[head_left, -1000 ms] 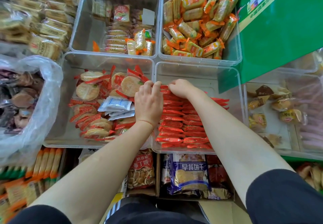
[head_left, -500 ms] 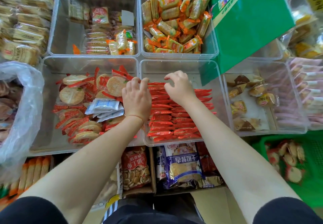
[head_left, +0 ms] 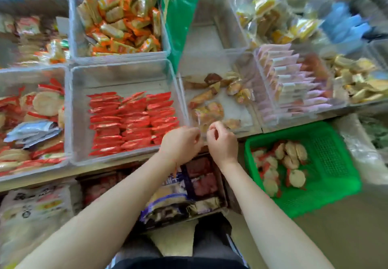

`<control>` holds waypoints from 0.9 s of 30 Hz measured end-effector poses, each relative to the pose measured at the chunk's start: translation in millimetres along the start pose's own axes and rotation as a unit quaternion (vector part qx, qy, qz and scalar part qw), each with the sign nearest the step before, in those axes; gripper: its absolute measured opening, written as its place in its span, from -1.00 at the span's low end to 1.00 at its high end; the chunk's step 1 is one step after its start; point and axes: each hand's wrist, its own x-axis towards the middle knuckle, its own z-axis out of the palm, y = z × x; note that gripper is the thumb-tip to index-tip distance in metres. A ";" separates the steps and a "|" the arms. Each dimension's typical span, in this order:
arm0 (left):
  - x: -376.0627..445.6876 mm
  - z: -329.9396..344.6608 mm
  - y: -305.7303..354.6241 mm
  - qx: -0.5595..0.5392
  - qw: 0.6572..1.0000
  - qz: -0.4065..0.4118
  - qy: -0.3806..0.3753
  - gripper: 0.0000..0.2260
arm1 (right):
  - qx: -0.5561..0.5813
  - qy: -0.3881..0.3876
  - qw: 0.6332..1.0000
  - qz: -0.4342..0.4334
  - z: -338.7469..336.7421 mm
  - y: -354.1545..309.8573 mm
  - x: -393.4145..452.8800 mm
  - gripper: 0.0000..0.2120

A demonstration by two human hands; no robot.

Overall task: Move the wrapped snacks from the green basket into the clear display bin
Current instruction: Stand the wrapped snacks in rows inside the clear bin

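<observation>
Three neat rows of red wrapped snacks [head_left: 130,121] fill the clear display bin [head_left: 73,109] at left of centre. Just beside its near right corner, the left hand [head_left: 181,145] and right hand [head_left: 222,142] hover close together, fingers loosely curled, holding nothing. Further right, well apart from both hands, more wrapped snacks lie in the green basket [head_left: 331,163].

orange-wrapped snacks bin [head_left: 119,25], pink packets bin [head_left: 294,83], green sign [head_left: 178,16], blue-labelled bag [head_left: 168,201]
</observation>
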 end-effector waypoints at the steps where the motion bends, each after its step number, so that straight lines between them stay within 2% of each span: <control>1: 8.0 17.4 26.0 0.001 1.000 0.008 -0.007 -0.79 | 0.014 0.021 1.000 0.010 -10.9 29.7 -3.1 -0.82; 3: 24.9 57.0 79.7 -0.022 1.000 0.012 -0.010 -0.80 | 0.037 0.032 0.998 0.049 -34.4 89.1 -5.0 -0.89; 5: 37.8 99.3 133.6 -0.045 0.998 0.005 -0.033 -0.81 | 0.028 -0.010 0.994 0.106 -54.6 152.1 -7.3 -0.92; 7: 46.7 140.2 174.3 -0.044 0.990 -0.023 -0.129 -0.79 | -0.019 -0.078 0.984 0.161 -70.4 212.1 -9.2 -0.87; 9: 55.5 175.7 196.0 -0.037 0.964 -0.039 -0.260 -0.70 | -0.077 -0.152 0.957 0.233 -81.3 265.3 -11.9 -0.71; 10: 59.0 187.5 202.3 -0.032 0.953 -0.044 -0.298 -0.66 | -0.096 -0.194 0.937 0.275 -84.5 287.3 -15.0 -0.57; 13: 64.9 207.5 214.8 -0.022 0.941 -0.066 -0.331 -0.62 | -0.081 -0.335 0.865 0.365 -86.4 333.5 -31.2 -0.13; 15: 67.4 213.9 221.3 -0.026 0.936 -0.093 -0.338 -0.63 | -0.073 -0.398 0.838 0.367 -84.0 350.5 -43.2 -0.04; 18: 70.5 220.0 224.1 -0.033 0.935 -0.140 -0.325 -0.68 | -0.054 -0.376 0.852 0.359 -81.2 363.8 -53.1 -0.10; 20: 70.2 224.1 225.4 -0.047 0.930 -0.169 -0.323 -0.71 | 0.006 -0.370 0.841 0.394 -82.2 366.7 -56.5 -0.19; 22: 70.5 228.3 227.5 -0.058 0.928 -0.194 -0.313 -0.73 | 0.061 -0.391 0.826 0.401 -87.3 369.2 -56.0 -0.37; 25: 73.4 230.9 232.3 -0.057 0.925 -0.220 -0.304 -0.75 | 0.090 -0.414 0.826 0.372 -101.7 372.0 -46.0 -0.71; 27: 77.0 232.1 236.8 -0.063 0.924 -0.227 -0.300 -0.75 | 0.126 -0.397 0.824 0.385 -113.1 374.4 -34.2 -0.76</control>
